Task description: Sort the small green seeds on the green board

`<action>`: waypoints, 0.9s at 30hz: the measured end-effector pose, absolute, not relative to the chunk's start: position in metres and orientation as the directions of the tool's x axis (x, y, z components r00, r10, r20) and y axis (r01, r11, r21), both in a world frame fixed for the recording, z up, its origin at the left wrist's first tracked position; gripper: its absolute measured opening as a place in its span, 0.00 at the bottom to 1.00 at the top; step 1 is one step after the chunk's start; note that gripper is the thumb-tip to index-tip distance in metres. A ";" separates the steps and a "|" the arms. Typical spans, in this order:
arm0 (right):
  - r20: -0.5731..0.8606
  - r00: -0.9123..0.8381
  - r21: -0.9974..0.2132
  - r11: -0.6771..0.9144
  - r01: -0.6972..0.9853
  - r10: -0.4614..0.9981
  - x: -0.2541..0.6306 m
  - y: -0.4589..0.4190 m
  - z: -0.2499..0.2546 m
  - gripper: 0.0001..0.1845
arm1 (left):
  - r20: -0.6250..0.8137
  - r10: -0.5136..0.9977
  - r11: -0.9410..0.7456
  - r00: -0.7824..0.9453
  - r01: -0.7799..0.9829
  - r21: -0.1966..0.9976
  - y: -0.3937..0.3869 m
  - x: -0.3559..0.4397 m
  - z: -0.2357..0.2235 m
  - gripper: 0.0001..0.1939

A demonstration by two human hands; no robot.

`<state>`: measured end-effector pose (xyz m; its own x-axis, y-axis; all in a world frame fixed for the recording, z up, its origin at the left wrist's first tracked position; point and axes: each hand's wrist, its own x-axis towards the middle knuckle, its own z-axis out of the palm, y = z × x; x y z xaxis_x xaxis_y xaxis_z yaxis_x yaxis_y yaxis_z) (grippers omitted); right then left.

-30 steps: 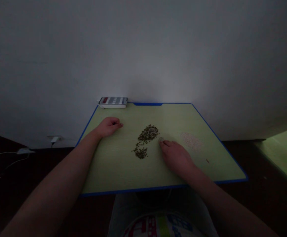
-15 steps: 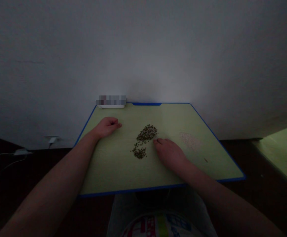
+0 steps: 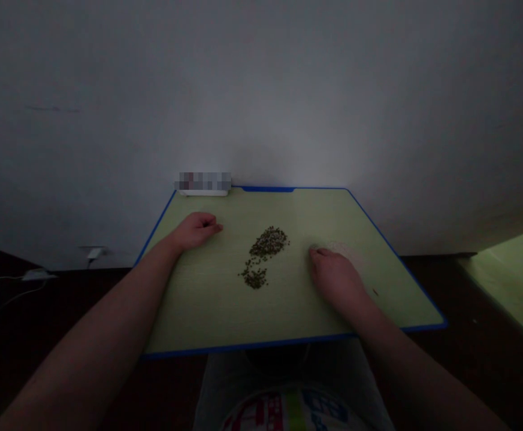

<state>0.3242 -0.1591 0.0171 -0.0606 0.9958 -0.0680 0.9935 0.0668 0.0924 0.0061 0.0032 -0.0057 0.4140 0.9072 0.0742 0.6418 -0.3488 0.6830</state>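
Note:
On the table lies a mixed heap (image 3: 269,241) of small dark greenish grains, like beans, with pale grains among them. A smaller patch of dark grains (image 3: 254,278) sits nearer to me. My left hand (image 3: 197,230) rests on the table left of the heap, its fingers curled into a loose fist. Right of the heap, my right hand (image 3: 336,276) is held low with thumb and fingers pinched together. Whatever is between those fingertips is too small to make out. Pale rice-like grains (image 3: 344,248) are spread just beyond that hand, partly hidden by it.
The pale green table (image 3: 225,323) has a blue rim and stands against a wall. A white box (image 3: 205,193), blurred on top, is at its far left corner. A thin reddish-brown strip (image 3: 375,292) lies at the right. Cables (image 3: 39,275) run along the left.
My right hand has moved right, from the edge of the mixed heap to the pale grains, its fingers still pinched. My left hand has stayed in place.

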 end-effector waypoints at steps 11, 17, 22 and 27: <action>-0.129 -0.272 0.058 0.281 0.958 0.954 0.295 -0.151 0.016 0.26 | 0.060 0.914 -0.328 0.402 0.641 0.694 0.005 0.004 -0.008 0.21; -0.127 -0.250 0.059 0.259 0.964 0.960 0.290 -0.135 0.022 0.24 | 0.050 0.916 -0.322 0.398 0.656 0.682 0.006 0.003 -0.010 0.21; -0.101 -0.151 0.078 0.159 0.984 0.983 0.298 -0.128 0.019 0.21 | 0.046 0.913 -0.325 0.405 0.654 0.684 0.004 0.004 -0.007 0.21; -0.015 -0.083 0.086 0.084 0.993 0.996 0.324 -0.129 0.030 0.20 | 0.055 0.916 -0.323 0.397 0.651 0.687 0.004 0.005 -0.008 0.21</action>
